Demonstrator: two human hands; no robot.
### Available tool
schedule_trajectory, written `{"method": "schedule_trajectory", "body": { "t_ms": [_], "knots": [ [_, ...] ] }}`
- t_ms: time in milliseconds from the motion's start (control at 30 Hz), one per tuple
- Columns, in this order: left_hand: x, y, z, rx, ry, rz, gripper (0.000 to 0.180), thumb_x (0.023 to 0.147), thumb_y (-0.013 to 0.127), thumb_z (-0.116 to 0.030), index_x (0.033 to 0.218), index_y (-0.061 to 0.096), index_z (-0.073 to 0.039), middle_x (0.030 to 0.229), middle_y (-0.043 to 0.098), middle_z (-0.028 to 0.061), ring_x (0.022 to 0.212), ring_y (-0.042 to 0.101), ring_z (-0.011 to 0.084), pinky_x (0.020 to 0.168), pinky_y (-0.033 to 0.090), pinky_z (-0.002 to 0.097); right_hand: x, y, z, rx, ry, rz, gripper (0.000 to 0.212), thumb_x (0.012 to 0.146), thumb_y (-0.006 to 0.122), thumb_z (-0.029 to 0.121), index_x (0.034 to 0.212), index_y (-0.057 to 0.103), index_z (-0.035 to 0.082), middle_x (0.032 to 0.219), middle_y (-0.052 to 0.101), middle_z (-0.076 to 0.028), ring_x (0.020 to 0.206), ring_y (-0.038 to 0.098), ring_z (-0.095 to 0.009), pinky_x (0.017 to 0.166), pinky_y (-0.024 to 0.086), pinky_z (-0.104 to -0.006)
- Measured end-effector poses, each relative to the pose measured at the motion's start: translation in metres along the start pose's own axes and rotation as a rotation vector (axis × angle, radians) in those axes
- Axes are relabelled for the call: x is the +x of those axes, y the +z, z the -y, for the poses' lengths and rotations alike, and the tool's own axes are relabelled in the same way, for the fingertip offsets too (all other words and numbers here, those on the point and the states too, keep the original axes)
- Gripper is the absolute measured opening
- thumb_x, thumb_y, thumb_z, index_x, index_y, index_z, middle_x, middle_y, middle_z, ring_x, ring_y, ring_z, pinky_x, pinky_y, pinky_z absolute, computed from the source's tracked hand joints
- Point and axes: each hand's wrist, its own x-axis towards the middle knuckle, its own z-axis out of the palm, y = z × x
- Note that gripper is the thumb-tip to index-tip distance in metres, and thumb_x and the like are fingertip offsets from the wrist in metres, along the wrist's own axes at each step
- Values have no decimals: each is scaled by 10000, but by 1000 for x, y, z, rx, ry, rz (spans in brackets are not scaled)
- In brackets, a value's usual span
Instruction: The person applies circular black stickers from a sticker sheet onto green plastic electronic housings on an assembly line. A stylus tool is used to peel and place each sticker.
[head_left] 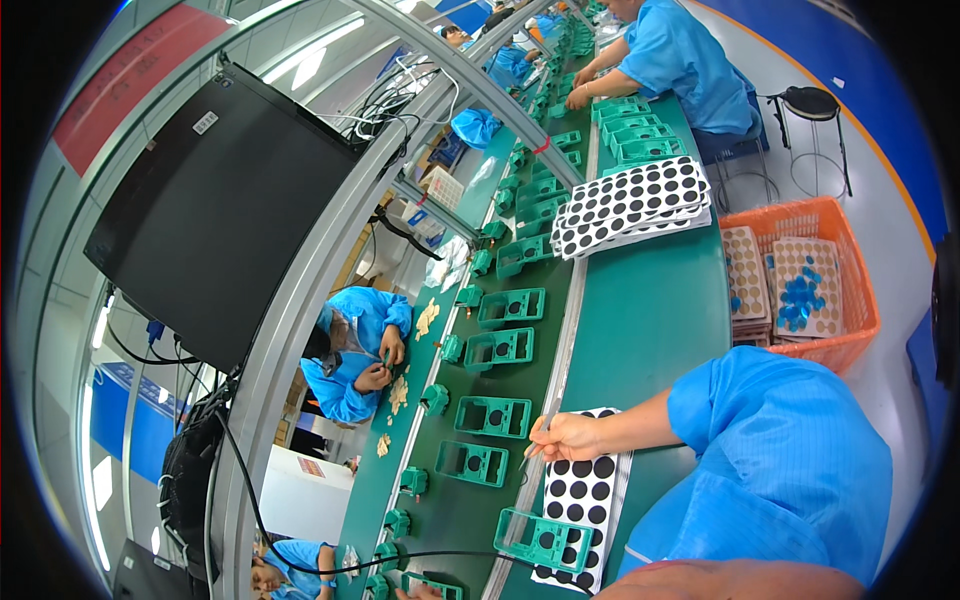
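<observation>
My right hand (566,437) pinches slim metal tweezers (547,415), with their lower end over the belt edge. Below that hand lies a white sheet of round black stickers (582,488). A green plastic housing (543,540) with a clear window rests on the sheet's near end. Bare skin, apparently my left forearm (740,580), runs along the lower edge. Fingers (418,592) at that edge touch another green housing (440,587); I cannot tell whether they are mine. More green housings (493,413) lie on the dark green belt beside my right hand.
Stacked sticker sheets (635,205) lie on the green worktop (650,300). An orange basket (850,290) holds sheets and blue pieces. Co-workers in blue sit across the belt (350,355) and farther along (680,70). A metal frame (290,280) and black cable (245,480) cross the left side.
</observation>
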Motion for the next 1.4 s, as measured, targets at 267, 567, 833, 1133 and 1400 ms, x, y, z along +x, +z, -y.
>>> {"method": "schedule_trajectory", "body": {
  "t_ms": [267, 567, 833, 1133, 1400],
  "knots": [
    [-19, 35, 30, 202, 54, 168, 589, 857, 600, -251, 1350, 376, -19, 1265, 503, 235, 1080, 521, 366, 959, 373, 456, 8, -6, -3, 11, 4, 34, 153, 888, 616, 177, 945, 531, 63, 962, 641, -186, 595, 604, -109, 615, 537, -238],
    [-58, 92, 18, -66, 437, 284, 376, 836, 539, -178, 1159, 521, 12, 1283, 441, 203, 1174, 435, 334, 984, 343, 411, 4, -2, -2, 14, -25, 26, 115, 898, 598, 158, 930, 536, 66, 909, 649, -177, 578, 572, -103, 599, 509, -253],
    [-116, 76, -26, 316, 789, 546, 318, 798, 598, -221, 1061, 611, -44, 1306, 425, 214, 1252, 328, 436, 1024, 275, 512, 8, -8, -12, -5, -49, 42, 172, 875, 625, 160, 963, 506, 72, 915, 647, -184, 574, 610, -126, 555, 535, -256],
    [-116, 81, -23, 303, 749, 556, 188, 750, 631, -186, 902, 663, -82, 1180, 543, 141, 1262, 371, 413, 993, 322, 491, -2, -7, -1, -88, -41, -4, 127, 905, 587, 171, 936, 495, 89, 870, 627, -113, 612, 561, -71, 595, 499, -233],
    [-112, 76, -15, 284, 792, 498, 203, 735, 613, -170, 884, 648, -38, 1113, 579, 146, 1076, 501, 353, 924, 370, 451, -16, 29, -19, -273, -150, 16, 99, 919, 554, 119, 951, 508, 37, 845, 605, -94, 646, 570, -104, 671, 513, -269]
  ]
}}
